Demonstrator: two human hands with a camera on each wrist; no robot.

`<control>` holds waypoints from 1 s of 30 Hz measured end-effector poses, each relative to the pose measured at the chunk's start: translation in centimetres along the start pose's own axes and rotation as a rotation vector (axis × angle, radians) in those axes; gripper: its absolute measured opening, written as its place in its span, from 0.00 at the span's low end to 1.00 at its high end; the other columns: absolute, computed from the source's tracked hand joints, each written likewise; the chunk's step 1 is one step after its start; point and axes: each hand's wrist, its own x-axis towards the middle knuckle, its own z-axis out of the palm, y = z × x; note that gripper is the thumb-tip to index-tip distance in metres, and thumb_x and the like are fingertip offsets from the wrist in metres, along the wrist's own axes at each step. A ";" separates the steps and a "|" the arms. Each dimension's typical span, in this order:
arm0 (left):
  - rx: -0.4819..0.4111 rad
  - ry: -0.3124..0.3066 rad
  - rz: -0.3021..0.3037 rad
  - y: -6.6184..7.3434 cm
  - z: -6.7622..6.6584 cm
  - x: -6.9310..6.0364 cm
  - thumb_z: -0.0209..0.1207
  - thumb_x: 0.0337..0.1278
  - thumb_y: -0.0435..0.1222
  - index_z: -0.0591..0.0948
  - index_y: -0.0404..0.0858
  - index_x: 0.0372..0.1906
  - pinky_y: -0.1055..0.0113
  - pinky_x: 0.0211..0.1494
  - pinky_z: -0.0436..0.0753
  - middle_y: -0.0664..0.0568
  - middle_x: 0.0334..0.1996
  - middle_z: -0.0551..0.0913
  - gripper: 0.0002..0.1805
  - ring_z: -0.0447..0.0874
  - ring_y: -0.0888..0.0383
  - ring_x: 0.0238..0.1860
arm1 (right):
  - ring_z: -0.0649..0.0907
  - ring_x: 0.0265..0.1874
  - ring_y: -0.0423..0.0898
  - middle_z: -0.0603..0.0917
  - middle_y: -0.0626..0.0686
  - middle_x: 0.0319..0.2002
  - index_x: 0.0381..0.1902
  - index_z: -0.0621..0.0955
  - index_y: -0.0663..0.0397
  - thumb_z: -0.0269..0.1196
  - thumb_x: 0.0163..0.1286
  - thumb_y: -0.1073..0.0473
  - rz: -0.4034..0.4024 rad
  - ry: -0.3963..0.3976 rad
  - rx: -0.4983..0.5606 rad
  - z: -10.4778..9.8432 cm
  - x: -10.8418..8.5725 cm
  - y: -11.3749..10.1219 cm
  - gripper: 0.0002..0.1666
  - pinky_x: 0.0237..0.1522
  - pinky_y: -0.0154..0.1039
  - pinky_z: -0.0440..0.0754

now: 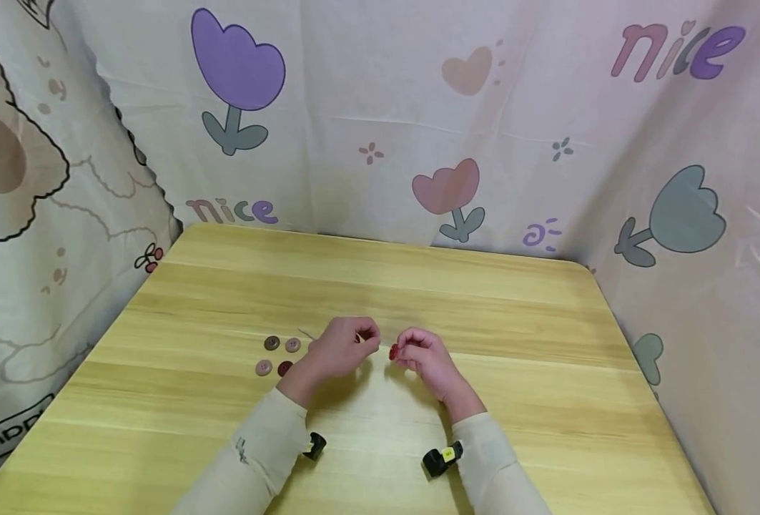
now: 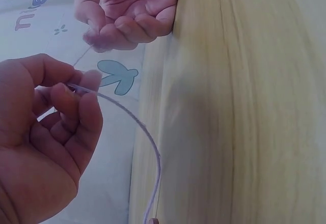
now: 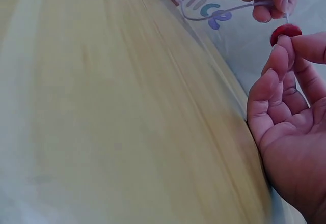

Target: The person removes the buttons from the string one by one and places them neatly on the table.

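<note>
My left hand pinches a thin pale cord between thumb and fingers. From there a long end of the cord curves down in the left wrist view. My right hand holds a red button at its fingertips, to the right of the left hand and above the table. A short straight stretch of cord runs between the left fingers and the button in the right wrist view. Whether it passes through a hole of the button cannot be made out.
Left of the left hand lie several loose buttons on the wooden table: a dark brown button, a pink button, another pink button and a dark red button partly covered by the wrist. A patterned curtain hangs behind.
</note>
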 end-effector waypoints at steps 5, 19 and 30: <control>-0.013 -0.022 -0.037 0.0 0.1 -0.1 0.56 0.72 0.37 0.82 0.41 0.38 0.44 0.45 0.68 0.56 0.27 0.83 0.07 0.77 0.59 0.28 | 0.79 0.33 0.49 0.82 0.55 0.32 0.32 0.78 0.67 0.55 0.61 0.74 -0.021 -0.025 -0.066 0.2 0.0 -0.1 0.04 0.39 0.41 0.79; -0.037 -0.047 -0.059 -0.3 0.4 -0.3 0.63 0.63 0.39 0.83 0.46 0.38 0.67 0.25 0.62 0.56 0.18 0.65 0.03 0.60 0.61 0.19 | 0.78 0.36 0.52 0.83 0.57 0.34 0.37 0.81 0.76 0.54 0.63 0.72 0.015 -0.018 -0.087 0.2 0.0 -0.2 0.11 0.41 0.42 0.78; 0.012 -0.067 -0.029 -0.6 0.5 -0.1 0.75 0.50 0.42 0.86 0.49 0.41 0.67 0.23 0.60 0.58 0.16 0.62 0.13 0.58 0.62 0.18 | 0.80 0.40 0.51 0.85 0.61 0.40 0.35 0.84 0.67 0.55 0.63 0.69 0.012 -0.045 -0.129 0.0 -0.1 -0.1 0.11 0.45 0.46 0.77</control>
